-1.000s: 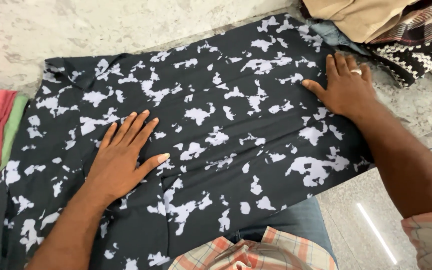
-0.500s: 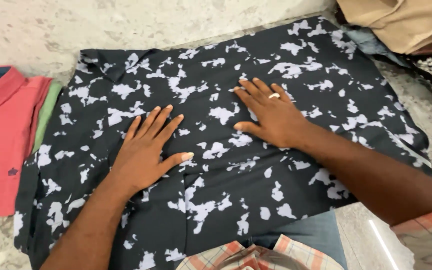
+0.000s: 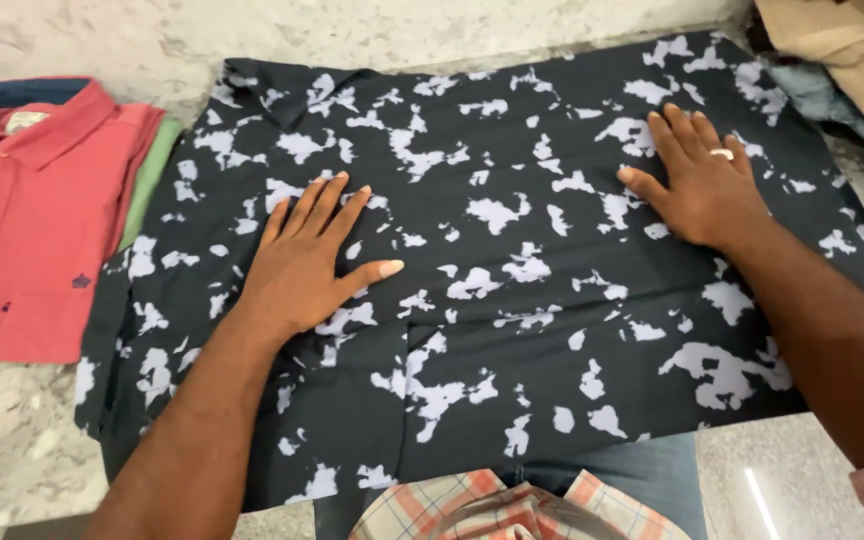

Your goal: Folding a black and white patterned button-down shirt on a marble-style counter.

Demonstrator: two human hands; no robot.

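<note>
Flat out on the pale marble tabletop: a dark shirt with white blotches, collar at upper left. Left hand lies palm-down on it, fingers spread, gripping nothing. Right hand, ring on one finger, likewise pressed flat and spread, nearer the shirt's right side. Folded red shirt just beside the left edge, green cloth beneath it. Tan garment at upper right.

red shirt folded flat, collar up, at far left | green cloth seen as a strip under its right edge | tan cloth heaped at top right | grey-blue cloth tucked beneath it | all laid on the pale marbled floor
</note>
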